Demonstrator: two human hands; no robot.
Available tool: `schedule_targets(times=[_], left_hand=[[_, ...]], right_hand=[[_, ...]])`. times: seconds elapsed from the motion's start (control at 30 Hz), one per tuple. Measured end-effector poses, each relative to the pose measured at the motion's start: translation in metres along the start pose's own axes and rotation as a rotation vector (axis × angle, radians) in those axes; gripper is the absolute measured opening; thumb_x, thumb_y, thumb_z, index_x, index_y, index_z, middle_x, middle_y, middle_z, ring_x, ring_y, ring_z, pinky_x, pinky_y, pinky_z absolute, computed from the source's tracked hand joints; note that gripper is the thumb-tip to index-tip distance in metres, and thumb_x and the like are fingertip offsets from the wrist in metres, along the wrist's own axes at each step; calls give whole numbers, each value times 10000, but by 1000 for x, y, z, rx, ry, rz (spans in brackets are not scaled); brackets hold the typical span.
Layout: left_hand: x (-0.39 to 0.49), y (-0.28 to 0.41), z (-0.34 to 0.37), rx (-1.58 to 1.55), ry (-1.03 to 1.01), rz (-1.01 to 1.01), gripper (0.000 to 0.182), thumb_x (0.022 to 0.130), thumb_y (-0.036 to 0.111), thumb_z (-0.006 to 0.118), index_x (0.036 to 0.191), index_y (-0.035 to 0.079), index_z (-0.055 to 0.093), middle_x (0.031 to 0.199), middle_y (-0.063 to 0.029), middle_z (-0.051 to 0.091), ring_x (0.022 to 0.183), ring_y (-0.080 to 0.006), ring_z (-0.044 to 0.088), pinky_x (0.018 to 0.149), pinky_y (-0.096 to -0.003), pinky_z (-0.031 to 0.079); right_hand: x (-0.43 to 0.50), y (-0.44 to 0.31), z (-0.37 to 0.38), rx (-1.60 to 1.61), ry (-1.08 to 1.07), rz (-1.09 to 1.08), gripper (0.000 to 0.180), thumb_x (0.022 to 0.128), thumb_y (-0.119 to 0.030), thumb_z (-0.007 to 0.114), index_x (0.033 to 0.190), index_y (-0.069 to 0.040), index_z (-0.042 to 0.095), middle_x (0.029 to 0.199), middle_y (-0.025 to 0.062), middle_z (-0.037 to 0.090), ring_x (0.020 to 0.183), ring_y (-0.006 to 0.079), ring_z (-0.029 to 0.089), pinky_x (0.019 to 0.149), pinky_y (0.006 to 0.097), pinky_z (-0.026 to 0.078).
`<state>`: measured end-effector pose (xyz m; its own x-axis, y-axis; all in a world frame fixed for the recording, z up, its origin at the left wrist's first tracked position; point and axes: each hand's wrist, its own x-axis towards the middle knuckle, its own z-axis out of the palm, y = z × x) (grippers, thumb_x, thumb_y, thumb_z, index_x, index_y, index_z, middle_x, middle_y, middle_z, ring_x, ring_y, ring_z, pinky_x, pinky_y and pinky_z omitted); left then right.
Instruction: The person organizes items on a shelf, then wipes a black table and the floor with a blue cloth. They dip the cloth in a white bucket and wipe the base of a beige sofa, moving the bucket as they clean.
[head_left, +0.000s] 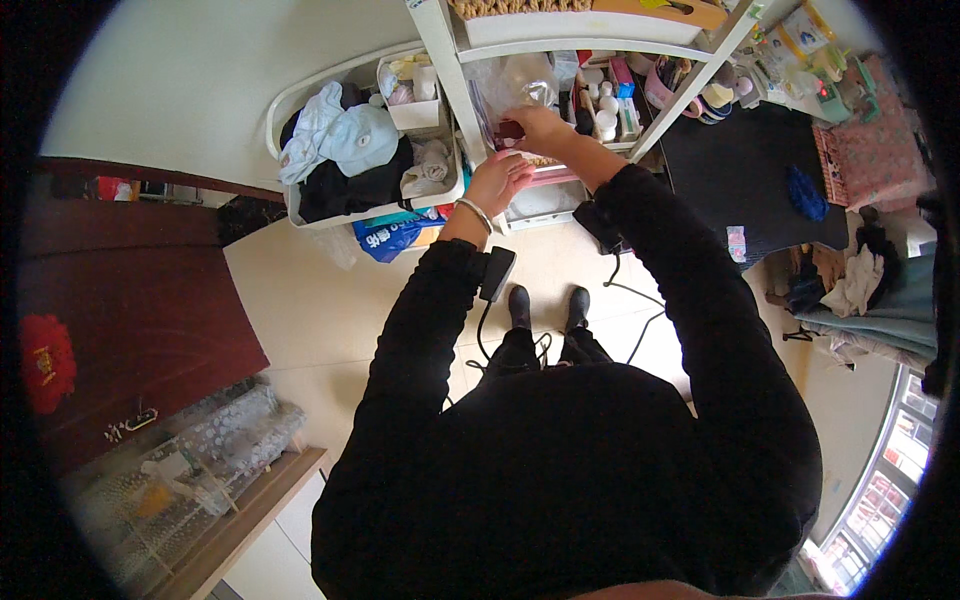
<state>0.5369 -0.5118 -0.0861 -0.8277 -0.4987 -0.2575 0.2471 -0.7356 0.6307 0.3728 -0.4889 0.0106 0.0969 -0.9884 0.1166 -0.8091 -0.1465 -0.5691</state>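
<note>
Both of my hands reach into a white shelf unit (442, 60) in front of me. My right hand (541, 131) is over the left part of a shelf bin, its fingers at a small dark red item (511, 130); whether they grip it is not plain. Just below and to the left, my left hand (496, 182), with a bangle at the wrist, is at the bin's front edge, its fingers extended and partly overlapping something pink. A clear plastic bag (525, 79) lies behind my right hand. White bottles (606, 120) and small boxes stand to the right in the same shelf.
A white basket (375, 214) of clothes stands left of the shelf, a blue plastic bag (390, 238) beneath it. At right is a black-covered table (727, 165) with a blue item on it. Cables hang from devices at both forearms. A dark red door (142, 300) is at far left.
</note>
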Motion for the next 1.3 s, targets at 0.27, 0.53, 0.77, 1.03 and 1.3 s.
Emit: schedule_targets(times=[0.27,0.53,0.77,1.03,1.3], left_hand=[[-14,11,24,447,110,149,195,904,122,497,1051,-5,515,1053,-188,590,1071,-315,552,956,-418,438],[-70,74,38,487,133,-54,118,884,114,556,914,6,590,805,-60,598,710,-137,569,659,-264,473],[-115,107,89,593,99,51,246,932,176,511,730,38,489,711,-40,507,674,-121,482,639,-254,408],[-57,-2,131,847,-87,-237,200,926,206,517,865,24,574,782,-25,595,700,-101,553,673,-229,450],[13,-192,195,747,43,-597,220,932,212,513,1065,41,552,958,-74,619,922,-178,606,811,-299,488]], right_hand=[[-16,-10,-7,-38,137,-40,570,634,-160,737,1151,-35,532,980,181,626,915,344,605,786,384,491],[-125,-76,-122,164,310,156,264,829,-317,611,850,-56,646,742,157,626,661,334,606,620,394,488],[-326,-64,-188,250,974,718,281,896,-235,589,718,-18,592,569,-16,500,535,53,459,469,233,380],[-481,114,-215,-267,939,974,243,762,-209,688,950,-63,643,861,105,664,829,248,639,749,349,491],[-527,347,-289,-690,362,658,652,681,-224,745,1275,-179,478,1317,144,422,1248,329,358,1013,493,275]])
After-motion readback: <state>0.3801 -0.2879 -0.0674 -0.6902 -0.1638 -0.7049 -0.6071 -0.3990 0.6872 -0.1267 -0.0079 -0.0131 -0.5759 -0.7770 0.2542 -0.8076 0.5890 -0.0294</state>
